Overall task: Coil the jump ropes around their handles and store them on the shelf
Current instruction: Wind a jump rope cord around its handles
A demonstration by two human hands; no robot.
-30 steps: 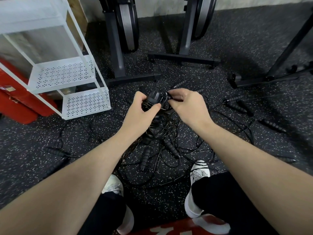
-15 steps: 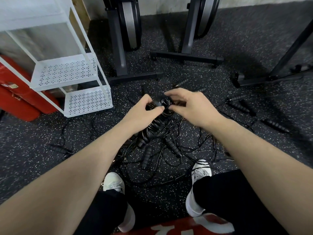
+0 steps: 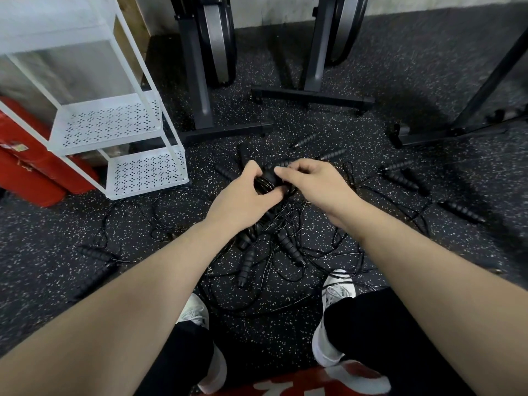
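Rope bundle [image 3: 268, 182] held above tangle [image 3: 274, 241] on floor, right of shelf [image 3: 114, 124]. Looks light: thin springy cord likely to uncoil, ribbed foam handles grippy; best held across handles with turns pinned. Left hand [image 3: 245, 198] curled round bundle, thumb over coils, forearm stretched forward. Right hand [image 3: 311, 184] pinches at bundle's top, fingertips [image 3: 281, 176] bent down, wrist raised. Loose handles [image 3: 400, 178] farther right.
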